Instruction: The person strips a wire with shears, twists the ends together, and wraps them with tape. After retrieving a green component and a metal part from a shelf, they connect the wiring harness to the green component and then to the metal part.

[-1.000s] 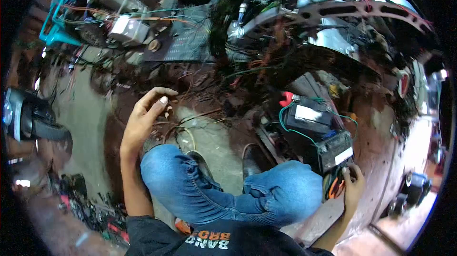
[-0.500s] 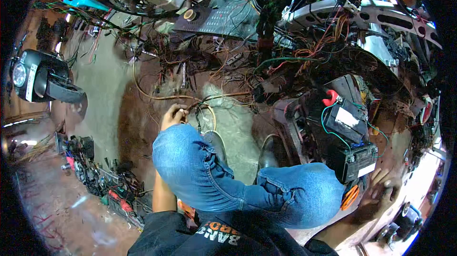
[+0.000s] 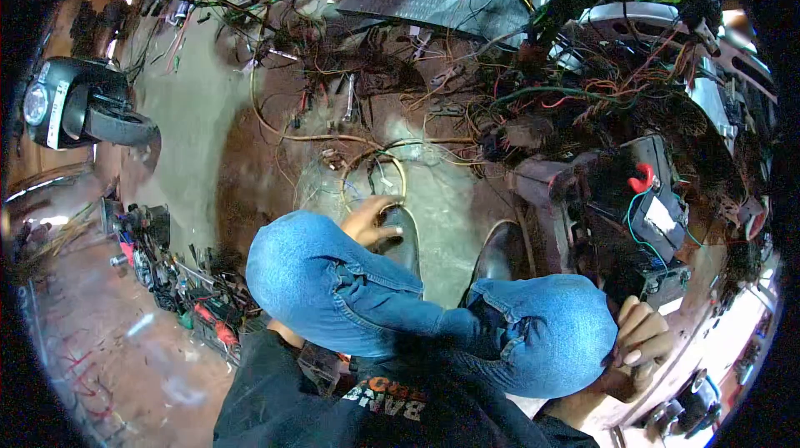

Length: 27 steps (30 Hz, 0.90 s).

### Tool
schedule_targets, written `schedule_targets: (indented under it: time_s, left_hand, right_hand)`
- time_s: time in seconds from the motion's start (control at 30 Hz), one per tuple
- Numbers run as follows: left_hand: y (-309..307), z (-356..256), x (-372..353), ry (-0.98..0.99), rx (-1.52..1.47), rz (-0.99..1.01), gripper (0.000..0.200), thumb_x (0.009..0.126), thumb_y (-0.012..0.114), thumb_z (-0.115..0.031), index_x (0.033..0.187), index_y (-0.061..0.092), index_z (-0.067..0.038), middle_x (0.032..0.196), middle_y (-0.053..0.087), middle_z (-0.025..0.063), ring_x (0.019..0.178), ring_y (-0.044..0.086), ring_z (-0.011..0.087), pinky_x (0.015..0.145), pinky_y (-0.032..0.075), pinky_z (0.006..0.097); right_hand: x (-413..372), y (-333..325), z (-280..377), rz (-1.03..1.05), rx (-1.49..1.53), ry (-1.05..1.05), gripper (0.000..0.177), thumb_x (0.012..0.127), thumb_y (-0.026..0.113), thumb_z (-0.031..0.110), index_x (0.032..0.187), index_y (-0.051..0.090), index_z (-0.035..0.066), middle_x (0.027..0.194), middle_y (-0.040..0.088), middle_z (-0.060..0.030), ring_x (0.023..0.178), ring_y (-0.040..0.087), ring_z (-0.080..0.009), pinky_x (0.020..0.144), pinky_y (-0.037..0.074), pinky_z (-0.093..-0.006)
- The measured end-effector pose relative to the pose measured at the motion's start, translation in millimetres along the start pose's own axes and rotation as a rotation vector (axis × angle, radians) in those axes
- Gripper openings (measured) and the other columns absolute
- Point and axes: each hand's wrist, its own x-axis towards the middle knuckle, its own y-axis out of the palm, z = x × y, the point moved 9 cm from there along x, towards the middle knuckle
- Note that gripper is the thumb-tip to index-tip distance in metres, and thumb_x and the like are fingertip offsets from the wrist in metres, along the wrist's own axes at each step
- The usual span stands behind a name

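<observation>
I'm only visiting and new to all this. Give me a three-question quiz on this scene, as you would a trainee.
1. Which of these is closest to the left hand?
a) a headlamp
b) a shoe
c) a tyre

2. True or false: the right hand is beside the right knee.

3. What colour is the thin wire that curves down from near the red plastic piece?

Key: 1. b; 2. true; 3. blue-green
</observation>
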Motion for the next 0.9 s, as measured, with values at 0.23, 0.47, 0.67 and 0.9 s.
schedule_targets:
  time_s: [0.23,0.47,0.67,0.9]
  left_hand:
    - [3,27,-39,-0.202,0.213,-0.173,0.054,0.097,0.066,-0.025,0.145,0.055,-0.003,0.136,0.061,0.0265,0.125,0.06,0.0427,0.106,0.048,0.046]
    - [-16,75,-118,-0.406,0.127,-0.405,0.052,0.098,0.065,-0.024,0.143,0.056,-0.001,0.134,0.063,0.0262,0.123,0.062,0.0419,0.106,0.048,0.0456]
    - [-3,91,-184,-0.53,0.053,-0.552,0.05,0.098,0.064,-0.024,0.142,0.057,0.0,0.132,0.064,0.026,0.121,0.062,0.0411,0.105,0.049,0.0453]
    - [-32,115,-260,-0.658,-0.034,-0.849,0.048,0.099,0.062,-0.023,0.14,0.058,0.002,0.13,0.066,0.0258,0.119,0.063,0.0403,0.104,0.049,0.0449]
  right_hand:
    - [9,20,-11,-0.032,0.012,0.061,0.029,0.094,0.073,0.034,0.079,0.061,0.012,0.066,0.051,0.0011,0.061,0.039,-0.0135,0.063,0.028,-0.0335]
    - [9,14,-16,-0.152,-0.008,0.071,0.033,0.091,0.074,0.035,0.074,0.065,0.008,0.063,0.054,-0.0013,0.057,0.041,-0.0131,0.058,0.029,-0.032]
    - [29,24,-38,-0.167,0.081,0.208,0.028,0.099,0.066,0.029,0.088,0.063,0.004,0.069,0.048,-0.0008,0.051,0.04,-0.0094,0.057,0.033,-0.031]
    - [38,92,-121,0.205,-0.08,0.781,0.035,0.103,0.056,0.027,0.116,0.071,-0.002,0.089,0.066,-0.0029,0.082,0.058,-0.0101,0.076,0.046,-0.0267]
